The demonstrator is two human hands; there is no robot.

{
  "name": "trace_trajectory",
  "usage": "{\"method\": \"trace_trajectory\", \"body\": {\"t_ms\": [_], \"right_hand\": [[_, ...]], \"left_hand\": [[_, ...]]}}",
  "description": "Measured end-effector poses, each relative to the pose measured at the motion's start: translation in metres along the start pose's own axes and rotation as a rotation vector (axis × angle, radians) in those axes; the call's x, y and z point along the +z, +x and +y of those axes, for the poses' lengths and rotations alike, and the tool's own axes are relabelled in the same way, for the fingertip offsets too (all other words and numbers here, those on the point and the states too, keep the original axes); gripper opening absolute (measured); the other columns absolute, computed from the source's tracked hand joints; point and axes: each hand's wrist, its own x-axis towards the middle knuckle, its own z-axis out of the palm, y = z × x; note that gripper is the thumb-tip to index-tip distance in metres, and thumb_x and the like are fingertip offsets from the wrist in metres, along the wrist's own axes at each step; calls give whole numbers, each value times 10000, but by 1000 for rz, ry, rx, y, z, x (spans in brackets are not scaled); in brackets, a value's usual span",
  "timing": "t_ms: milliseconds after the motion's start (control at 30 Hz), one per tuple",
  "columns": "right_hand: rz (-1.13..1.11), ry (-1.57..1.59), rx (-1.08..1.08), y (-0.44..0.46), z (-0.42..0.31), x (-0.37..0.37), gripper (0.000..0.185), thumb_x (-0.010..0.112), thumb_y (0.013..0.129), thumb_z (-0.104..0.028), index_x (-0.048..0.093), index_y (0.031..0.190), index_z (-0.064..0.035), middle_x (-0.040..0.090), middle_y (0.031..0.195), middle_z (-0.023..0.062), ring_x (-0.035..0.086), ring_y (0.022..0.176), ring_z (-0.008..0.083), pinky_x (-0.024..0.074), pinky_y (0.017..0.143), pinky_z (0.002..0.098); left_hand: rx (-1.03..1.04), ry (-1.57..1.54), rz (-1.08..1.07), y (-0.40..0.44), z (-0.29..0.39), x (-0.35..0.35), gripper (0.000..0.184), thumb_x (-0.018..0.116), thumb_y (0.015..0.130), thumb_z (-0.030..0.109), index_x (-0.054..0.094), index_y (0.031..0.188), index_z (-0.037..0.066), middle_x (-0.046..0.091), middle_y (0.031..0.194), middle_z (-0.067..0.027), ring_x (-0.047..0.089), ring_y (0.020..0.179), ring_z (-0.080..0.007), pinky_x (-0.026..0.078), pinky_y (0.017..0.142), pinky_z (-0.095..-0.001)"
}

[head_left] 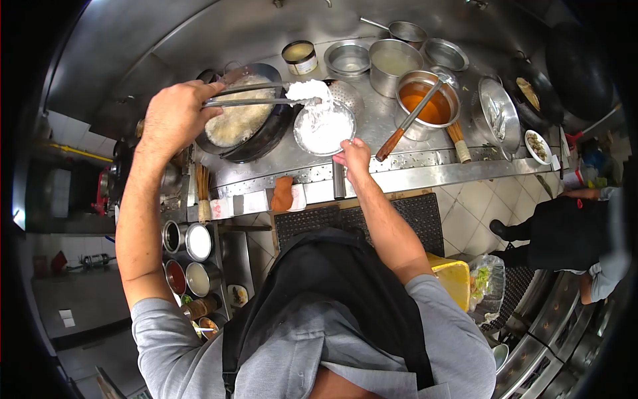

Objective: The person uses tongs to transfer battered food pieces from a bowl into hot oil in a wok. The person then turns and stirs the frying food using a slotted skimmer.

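The white-coated piece [307,92] is being held above a bowl [354,130] of white powder [324,133], in tongs [252,102] that are being grasped by the left hand [174,116]. The bowl is being gripped at its near rim by the right hand [355,159], with fingers and thumb pinched on the edge. The piece is being judged light, soft and fragile, its loose coating liable to shed or slip; a gentle hold across its thickest part is being favored. The bowl is being assessed as light and rigid, best taken by the rim, away from the powder. The piece's substance and true outline are being masked by the coating, and the bowl's underside is being concealed. A perforated ladle [349,95] is being partly covered by the bowl; whether the handle [339,179] belongs to it cannot be told.
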Motion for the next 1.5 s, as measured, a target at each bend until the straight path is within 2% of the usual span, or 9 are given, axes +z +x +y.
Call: {"method": "trace_trajectory", "body": {"t_ms": [333, 433, 533, 700, 800, 1000, 1267, 1433, 1500], "right_hand": [[-5, -32, 19, 7, 2, 0, 46, 576, 891, -44, 577, 872, -3, 591, 800, 70, 609, 617, 166, 578, 580, 305], [-1, -20, 1, 9, 9, -2, 49, 575, 891, -41, 571, 856, -8, 580, 779, 62, 603, 599, 160, 575, 569, 304], [-33, -7, 35, 10, 14, -7, 129, 578, 894, -61, 579, 996, 17, 592, 891, 95, 638, 715, 216, 602, 680, 357], [-10, -1, 13, 3, 10, -2, 89, 580, 891, -50, 574, 961, 3, 589, 880, 89, 625, 679, 196, 596, 629, 329], [-1, 17, -2, 0, 3, -1, 59, 581, 891, -46, 568, 930, -4, 584, 849, 79, 608, 634, 183, 589, 593, 315], [33, -1, -90, -2, 8, -15, 46, 578, 888, -40, 576, 853, -10, 584, 785, 53, 595, 620, 148, 583, 585, 305], [43, -82, -231, -3, 6, -11, 104, 592, 876, -37, 578, 774, -18, 587, 744, 37, 577, 641, 111, 555, 570, 282], [40, -37, -214, -1, 4, -6, 103, 592, 873, -36, 571, 774, -20, 591, 745, 42, 579, 632, 117, 551, 557, 281], [42, -9, -200, -3, 3, -4, 100, 590, 872, -33, 568, 776, -21, 591, 744, 43, 581, 631, 120, 551, 557, 282]], "left_hand": [[-146, -54, 88, -9, -7, -68, 394, 738, 809, 214, 682, 1188, 124, 704, 1003, -87, 672, 919, -299, 527, 803, -394], [-93, -58, 170, -11, -12, -74, 391, 739, 809, 204, 682, 1186, 122, 703, 998, -99, 673, 912, -300, 527, 795, -391], [-89, -4, 137, -11, -7, -60, 381, 737, 810, 211, 687, 1180, 132, 705, 997, -91, 674, 906, -298, 530, 787, -397], [-76, 23, 29, -1, 27, 32, 416, 777, 768, 241, 681, 1158, 132, 693, 968, -99, 679, 861, -316, 546, 759, -406], [-16, -25, -130, -3, 57, 69, 448, 780, 762, 257, 665, 1181, 149, 684, 954, -98, 681, 880, -310, 548, 770, -413], [-16, -11, -94, -9, 50, 46, 402, 764, 775, 284, 690, 1151, 165, 693, 948, -86, 693, 880, -283, 559, 757, -407], [-23, 11, -147, 8, 45, 57, 431, 760, 777, 267, 681, 1187, 158, 689, 980, -92, 678, 896, -301, 538, 781, -419], [7, 21, -231, 5, 43, 53, 425, 763, 771, 265, 693, 1176, 160, 690, 974, -88, 675, 906, -297, 536, 786, -420], [-17, -3, -177, -2, 39, 43, 419, 762, 768, 264, 697, 1168, 160, 688, 969, -79, 673, 909, -296, 537, 785, -417]]}}
